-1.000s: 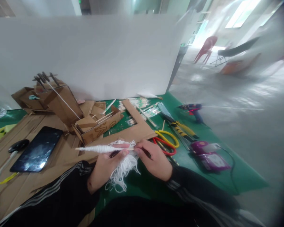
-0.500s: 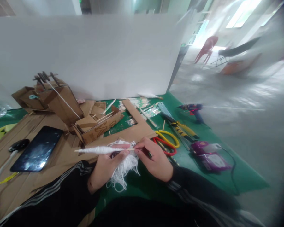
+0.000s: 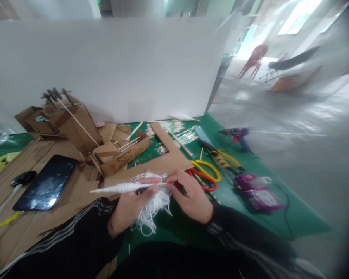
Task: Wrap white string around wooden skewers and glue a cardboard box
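A thin pale stick wound with white string (image 3: 118, 188) lies nearly level across both hands, its bare left tip pointing left. My left hand (image 3: 135, 203) is closed on its wound part, thumb in front and fingers behind. At the stick's right end, the thumb and fingertips of my right hand (image 3: 190, 195) pinch it. Beneath and between the hands hangs a loose heap of white string (image 3: 154, 209), partly hidden by my left hand. A small dark thing shows by my left thumb, too covered to make out.
Left are a phone (image 3: 46, 184), a black mouse (image 3: 23, 178) and cardboard boxes (image 3: 80, 126). Right lie red-and-yellow-handled scissors (image 3: 211, 170), pliers (image 3: 227, 161), a purple device (image 3: 258, 193) and a glue gun (image 3: 240, 135). Wrapped sticks (image 3: 174, 128) lie behind; a white panel (image 3: 113, 69) stands beyond.
The wound stick has tilted a little, its left tip now slightly lower and farther left. Both hands stay in almost the same place.
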A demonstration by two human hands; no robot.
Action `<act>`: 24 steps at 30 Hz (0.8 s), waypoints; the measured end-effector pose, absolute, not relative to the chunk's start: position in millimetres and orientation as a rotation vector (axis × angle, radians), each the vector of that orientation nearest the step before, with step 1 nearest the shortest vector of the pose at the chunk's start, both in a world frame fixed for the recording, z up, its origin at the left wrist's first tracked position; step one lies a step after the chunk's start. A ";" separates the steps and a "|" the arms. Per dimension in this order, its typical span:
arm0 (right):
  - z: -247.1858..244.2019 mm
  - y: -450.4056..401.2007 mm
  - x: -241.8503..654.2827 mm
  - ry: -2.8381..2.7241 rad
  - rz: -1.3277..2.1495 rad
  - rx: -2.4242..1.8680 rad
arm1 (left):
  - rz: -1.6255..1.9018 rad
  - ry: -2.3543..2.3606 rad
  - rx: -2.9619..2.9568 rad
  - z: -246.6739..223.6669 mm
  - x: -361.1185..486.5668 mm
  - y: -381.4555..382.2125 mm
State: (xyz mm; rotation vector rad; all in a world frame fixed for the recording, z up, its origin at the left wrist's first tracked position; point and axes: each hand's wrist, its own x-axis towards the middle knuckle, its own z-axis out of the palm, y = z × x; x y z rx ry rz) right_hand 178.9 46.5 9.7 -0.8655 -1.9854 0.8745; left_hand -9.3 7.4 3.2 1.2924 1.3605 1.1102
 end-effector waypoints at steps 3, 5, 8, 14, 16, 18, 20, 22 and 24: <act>9.7 46.0 179.0 -1.966 0.861 -0.882 | 1.115 1.378 1.299 3.2 -9.6 6.5; 10.2 46.3 179.3 -1.974 0.877 -0.890 | 1.118 1.357 1.291 2.4 -10.1 6.6; 10.7 47.6 179.7 -2.003 0.912 -0.868 | 1.131 1.343 1.291 1.1 -10.5 7.6; 9.7 48.6 179.6 -1.986 0.877 -0.861 | 1.136 1.306 1.247 3.3 -8.5 6.2; 9.3 48.5 179.8 -1.969 0.874 -0.878 | 1.118 1.200 1.139 5.9 -8.5 5.2; 9.3 48.6 180.4 -1.947 0.891 -0.888 | 1.088 1.071 1.043 8.4 -9.3 4.8; 9.9 49.3 181.5 -1.910 0.930 -0.899 | 1.066 0.985 1.045 9.9 -10.5 4.9; 11.3 50.5 182.9 -1.852 0.976 -0.910 | 1.086 0.955 1.140 9.0 -11.0 4.5; 13.0 52.0 184.2 -1.798 1.023 -0.908 | 1.139 0.982 1.267 5.4 -9.9 2.9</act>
